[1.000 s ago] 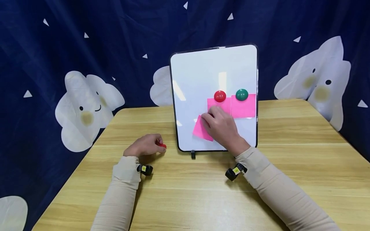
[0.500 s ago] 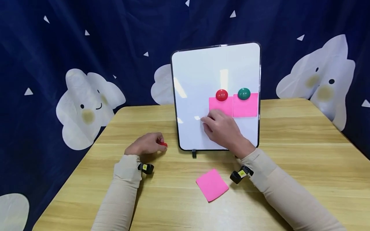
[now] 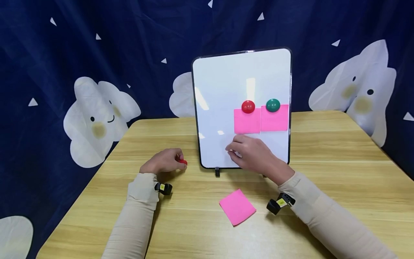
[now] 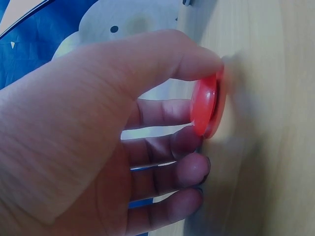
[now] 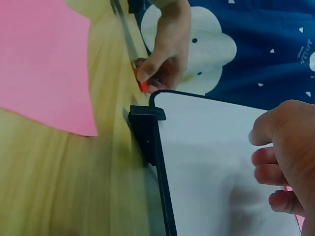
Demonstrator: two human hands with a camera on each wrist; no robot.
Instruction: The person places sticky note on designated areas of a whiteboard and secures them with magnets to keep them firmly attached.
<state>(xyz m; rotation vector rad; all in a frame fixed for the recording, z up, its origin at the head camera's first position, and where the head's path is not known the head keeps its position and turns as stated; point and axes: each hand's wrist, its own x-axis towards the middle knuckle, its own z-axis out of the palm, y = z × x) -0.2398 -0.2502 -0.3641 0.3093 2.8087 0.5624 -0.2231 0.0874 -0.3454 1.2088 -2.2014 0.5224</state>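
My left hand (image 3: pixel 165 160) rests low over the table left of the whiteboard (image 3: pixel 215 86), pinching a round red magnet (image 4: pixel 209 105) between thumb and fingertips. In the left wrist view the magnet stands on edge close to the tabletop. My right hand (image 3: pixel 252 153) hovers in front of the board's lower part. Its fingers are loosely bent and a gap shows between thumb and fingers, with nothing visible in it. A loose pink sticky note (image 3: pixel 237 207) lies on the table in front of the board. Two more pink notes hang on the board, under a red magnet (image 3: pixel 248 107) and a green magnet (image 3: pixel 273 105).
The whiteboard stands on small black feet (image 3: pixel 217 172) on the wooden table (image 3: pixel 194 230). Behind it hangs a dark blue curtain (image 3: pixel 145 36) with clouds and triangles. A small black camera is strapped to each wrist.
One pink note, earlier tilted against the board by my right hand, has dropped onto the table. My right hand has shifted down and right, off the hanging notes. The left hand stays put.
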